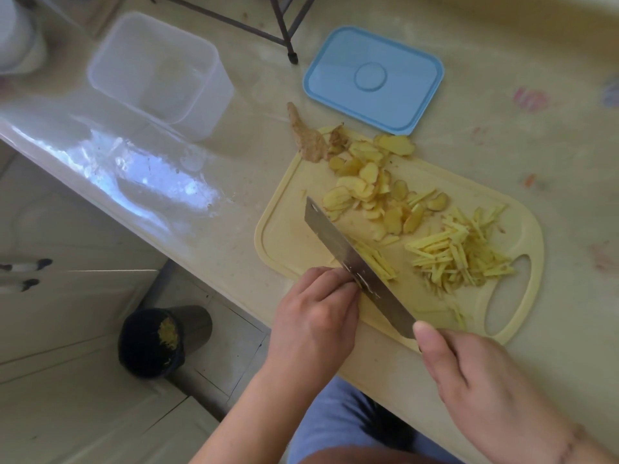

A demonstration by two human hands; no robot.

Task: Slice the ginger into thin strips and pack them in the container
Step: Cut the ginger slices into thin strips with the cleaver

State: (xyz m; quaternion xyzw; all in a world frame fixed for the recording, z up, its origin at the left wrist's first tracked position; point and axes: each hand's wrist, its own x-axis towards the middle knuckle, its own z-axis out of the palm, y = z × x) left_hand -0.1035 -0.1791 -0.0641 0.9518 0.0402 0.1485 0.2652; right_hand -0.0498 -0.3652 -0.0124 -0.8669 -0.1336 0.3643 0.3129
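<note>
The right hand (475,373) is gripping the cleaver (358,266) by a handle hidden under the palm, thumb lying along the blade's heel, with the blade running from about 4 o'clock up toward 10 o'clock across the yellow cutting board (288,239). The left hand (316,313) is curling its fingers down onto a small stack of ginger slices at the blade's near face; the stack itself is mostly hidden, so exactly what the fingertips are pinching cannot be told. Fresh strips are lying just past the blade, and a larger pile of ginger strips (459,252) is sitting toward 3 o'clock near the board's handle slot. Uncut ginger slices (368,192) are spreading toward 12 o'clock, with the ginger peel scrap (310,135) at the board's far corner.

The chief risk is to the left knuckles, which are touching the blade: if the hidden stack slides, the edge could be meeting a fingertip. The board is overhanging the counter edge at 6 o'clock, so hard chopping may be tipping it. The clear container (160,72) is standing well apart at 10 o'clock, lid (373,78) off, and strips could be dropping during that long carry.
</note>
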